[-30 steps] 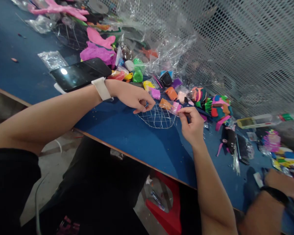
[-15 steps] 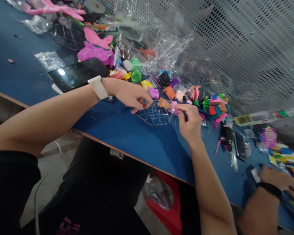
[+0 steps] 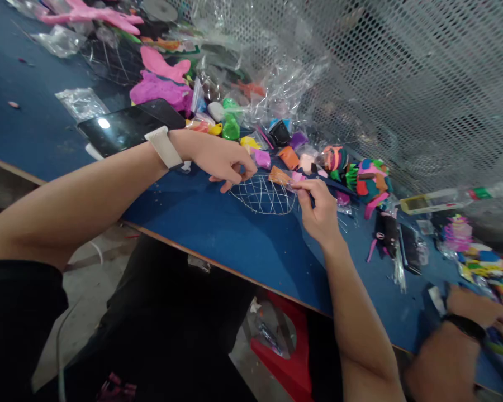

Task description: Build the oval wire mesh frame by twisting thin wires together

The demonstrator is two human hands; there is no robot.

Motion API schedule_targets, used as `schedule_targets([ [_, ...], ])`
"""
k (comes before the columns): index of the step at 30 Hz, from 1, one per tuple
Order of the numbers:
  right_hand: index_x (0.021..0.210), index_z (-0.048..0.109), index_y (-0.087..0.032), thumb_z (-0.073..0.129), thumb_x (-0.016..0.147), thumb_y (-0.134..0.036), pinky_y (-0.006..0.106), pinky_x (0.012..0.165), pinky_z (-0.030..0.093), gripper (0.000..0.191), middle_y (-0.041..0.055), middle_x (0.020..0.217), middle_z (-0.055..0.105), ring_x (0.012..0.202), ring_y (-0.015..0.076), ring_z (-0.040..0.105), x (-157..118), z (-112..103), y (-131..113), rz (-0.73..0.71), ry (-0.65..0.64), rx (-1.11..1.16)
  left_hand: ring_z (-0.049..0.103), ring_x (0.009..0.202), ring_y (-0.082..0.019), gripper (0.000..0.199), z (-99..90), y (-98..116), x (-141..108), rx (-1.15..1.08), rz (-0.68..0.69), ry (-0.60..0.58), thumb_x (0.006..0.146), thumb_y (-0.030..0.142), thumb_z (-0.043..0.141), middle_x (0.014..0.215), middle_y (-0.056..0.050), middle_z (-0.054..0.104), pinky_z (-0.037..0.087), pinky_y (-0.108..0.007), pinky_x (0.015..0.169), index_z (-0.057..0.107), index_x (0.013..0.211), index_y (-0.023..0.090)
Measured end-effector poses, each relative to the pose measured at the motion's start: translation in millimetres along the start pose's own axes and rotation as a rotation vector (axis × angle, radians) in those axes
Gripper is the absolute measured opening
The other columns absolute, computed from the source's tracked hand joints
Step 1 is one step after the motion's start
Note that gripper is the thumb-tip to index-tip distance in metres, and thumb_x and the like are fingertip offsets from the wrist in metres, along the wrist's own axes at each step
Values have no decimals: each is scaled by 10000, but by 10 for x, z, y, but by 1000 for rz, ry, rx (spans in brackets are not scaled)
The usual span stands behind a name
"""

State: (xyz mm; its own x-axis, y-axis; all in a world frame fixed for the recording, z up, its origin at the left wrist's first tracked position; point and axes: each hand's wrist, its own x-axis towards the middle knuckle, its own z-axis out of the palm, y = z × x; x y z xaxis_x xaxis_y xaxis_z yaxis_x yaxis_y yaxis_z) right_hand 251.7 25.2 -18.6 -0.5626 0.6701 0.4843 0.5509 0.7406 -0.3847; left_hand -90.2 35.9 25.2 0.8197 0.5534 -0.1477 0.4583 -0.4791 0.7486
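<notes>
A leaf-shaped wire mesh frame (image 3: 262,195) is held low over the blue table, stretched between my two hands. My left hand (image 3: 222,159), with a pale watch band on the wrist, has its thumb and forefinger closed on the frame's left end. Its other fingers are curled loosely below. My right hand (image 3: 319,212) pinches the frame's right end between thumb and forefinger. Just behind the mesh lie an orange clay packet (image 3: 279,176) and a pink clay packet (image 3: 262,158).
A black phone (image 3: 129,127) lies beside my left wrist. Clay packets, plastic bags and clay figures line the perforated metal panel (image 3: 423,72). A clear bottle (image 3: 456,198) lies at right. Another person's hand (image 3: 471,307) works at the lower right. The table's front edge (image 3: 218,267) runs below my arms.
My right hand has shifted slightly left, toward the mesh's right end. My left hand stays at the left end, its lower fingers slightly more extended.
</notes>
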Motion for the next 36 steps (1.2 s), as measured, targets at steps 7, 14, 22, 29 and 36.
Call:
schedule_targets([
  [7, 1212, 844, -309, 598, 1158, -428, 452, 911, 629, 279, 56, 1037, 851, 950, 257, 807, -39, -50, -55, 73, -29, 93, 652, 521, -134, 70, -21, -22, -12, 29, -32, 2, 792, 153, 606, 709, 2, 795, 445, -268, 602, 620, 786, 222],
  [14, 1181, 853, -307, 706, 1094, -514, 395, 829, 624, 269, 18, 895, 842, 846, 230, 833, -99, -91, -22, 288, -96, 280, 668, 608, -166, 112, -22, -43, -10, 38, -62, 2, 804, 175, 627, 732, -10, 783, 472, -288, 671, 717, 846, 226],
  [22, 1078, 887, -283, 831, 991, -541, 429, 856, 651, 278, 40, 892, 870, 873, 258, 848, -100, -68, 3, 401, -104, 405, 672, 750, -178, 55, -48, -74, -8, 137, -27, 59, 849, 217, 665, 766, -1, 719, 473, -290, 774, 713, 823, 206],
  [29, 1073, 914, -364, 858, 986, -482, 418, 786, 605, 157, 46, 1058, 829, 944, 247, 768, -111, -79, 4, 310, -74, 376, 691, 763, -144, 106, -58, -117, -17, 158, 42, 62, 917, 262, 652, 841, 4, 742, 488, -247, 763, 736, 896, 201],
  [36, 1061, 889, -306, 847, 990, -541, 406, 779, 682, 249, 42, 1032, 775, 828, 201, 791, -117, -36, -4, 362, -81, 448, 718, 846, -151, 120, -57, -122, -15, 197, 92, 83, 929, 278, 668, 883, -11, 774, 522, -241, 801, 759, 919, 200],
])
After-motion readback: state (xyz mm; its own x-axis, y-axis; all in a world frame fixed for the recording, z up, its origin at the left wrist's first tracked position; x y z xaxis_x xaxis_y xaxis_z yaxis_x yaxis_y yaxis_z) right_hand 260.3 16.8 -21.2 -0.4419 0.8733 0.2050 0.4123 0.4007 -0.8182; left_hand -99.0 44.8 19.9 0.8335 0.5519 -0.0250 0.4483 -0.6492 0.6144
